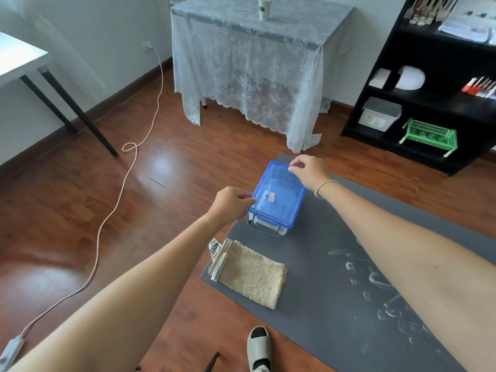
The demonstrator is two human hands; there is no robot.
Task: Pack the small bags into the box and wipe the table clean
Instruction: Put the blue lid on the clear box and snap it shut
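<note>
A clear box with a blue see-through lid (276, 197) stands near the far left corner of the dark grey table (335, 237). My left hand (230, 205) pinches the lid's near left edge. My right hand (311, 170) pinches its far right corner. Pale contents show faintly through the lid, too blurred to name. A folded beige towel (255, 277) lies in front of the box, with its striped label end at the left. White chalky smears (381, 285) mark the table to the right of the towel.
The table's left edge runs close to the towel and box. My sandalled foot (259, 347) is on the wooden floor below. A lace-covered table (255, 63) stands beyond, a black shelf (429, 89) at right, a cable (120, 189) trails on the left.
</note>
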